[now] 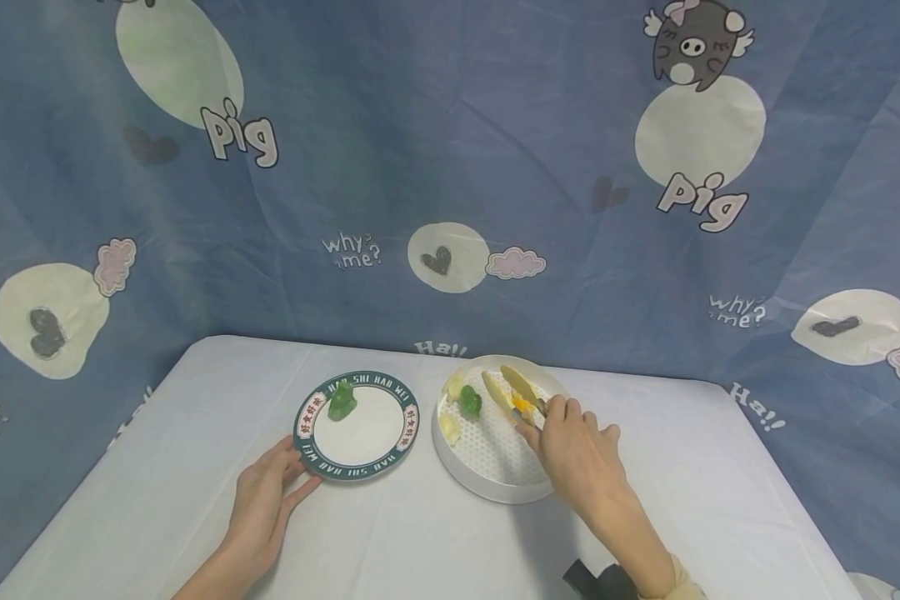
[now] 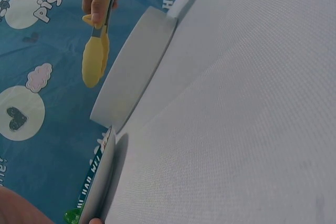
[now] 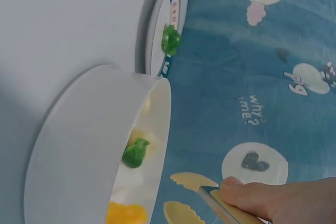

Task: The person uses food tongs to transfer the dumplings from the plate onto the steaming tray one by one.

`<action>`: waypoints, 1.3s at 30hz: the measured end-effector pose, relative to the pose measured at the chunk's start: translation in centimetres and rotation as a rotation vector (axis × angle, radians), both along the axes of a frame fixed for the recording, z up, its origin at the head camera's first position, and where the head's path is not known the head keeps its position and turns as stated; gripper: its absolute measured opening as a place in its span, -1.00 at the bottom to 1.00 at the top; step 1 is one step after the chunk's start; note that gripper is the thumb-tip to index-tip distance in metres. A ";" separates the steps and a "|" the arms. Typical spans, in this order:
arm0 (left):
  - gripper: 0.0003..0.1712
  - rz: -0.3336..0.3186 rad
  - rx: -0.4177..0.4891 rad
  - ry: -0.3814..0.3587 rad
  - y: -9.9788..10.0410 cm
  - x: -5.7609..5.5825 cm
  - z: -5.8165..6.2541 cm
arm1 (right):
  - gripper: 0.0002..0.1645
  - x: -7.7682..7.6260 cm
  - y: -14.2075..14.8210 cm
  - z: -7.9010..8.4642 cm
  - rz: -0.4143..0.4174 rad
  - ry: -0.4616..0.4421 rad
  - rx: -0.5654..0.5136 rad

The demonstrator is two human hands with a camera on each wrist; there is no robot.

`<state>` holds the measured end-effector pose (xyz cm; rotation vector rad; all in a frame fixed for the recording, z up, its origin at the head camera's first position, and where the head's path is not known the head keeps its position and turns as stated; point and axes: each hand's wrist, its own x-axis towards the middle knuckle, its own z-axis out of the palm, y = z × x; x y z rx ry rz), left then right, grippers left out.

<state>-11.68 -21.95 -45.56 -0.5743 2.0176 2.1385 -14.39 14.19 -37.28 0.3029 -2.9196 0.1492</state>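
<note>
My left hand (image 1: 258,500) grips the near left rim of a white plate (image 1: 356,437) with a green lettered border. A green pepper-like piece (image 1: 342,401) lies on the plate's upper left. My right hand (image 1: 581,454) holds tongs with yellow scalloped tips (image 3: 181,214) over a round white container (image 1: 487,487). The tong tips are spread apart, with nothing between them in the right wrist view. Inside the container are an orange-yellow piece (image 3: 126,213) below the tongs, a green piece (image 1: 470,402) and pale yellow pieces (image 1: 450,429).
A white cloth (image 1: 390,542) covers the table. Behind it hangs a blue curtain (image 1: 450,167) printed with pigs and words. A black object (image 1: 600,581) shows by the right forearm at the near edge. The plate stands just left of the container.
</note>
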 end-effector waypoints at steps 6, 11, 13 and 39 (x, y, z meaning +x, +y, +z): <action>-0.20 0.002 -0.003 -0.004 0.0 0.0 0.0 | -0.43 0.0 -0.1 0.0 -0.006 -0.021 -0.009; -0.20 0.013 0.001 -0.010 0.0 0.0 0.0 | -0.41 0.0 -0.4 -0.2 -0.007 -0.022 -0.012; -0.20 0.012 0.001 -0.010 0.0 0.0 0.0 | -0.40 0.0 -0.5 -0.2 -0.006 -0.026 -0.010; -0.20 0.003 0.010 0.000 -0.1 0.0 0.0 | -0.35 0.3 -4.1 -0.5 0.063 0.048 0.020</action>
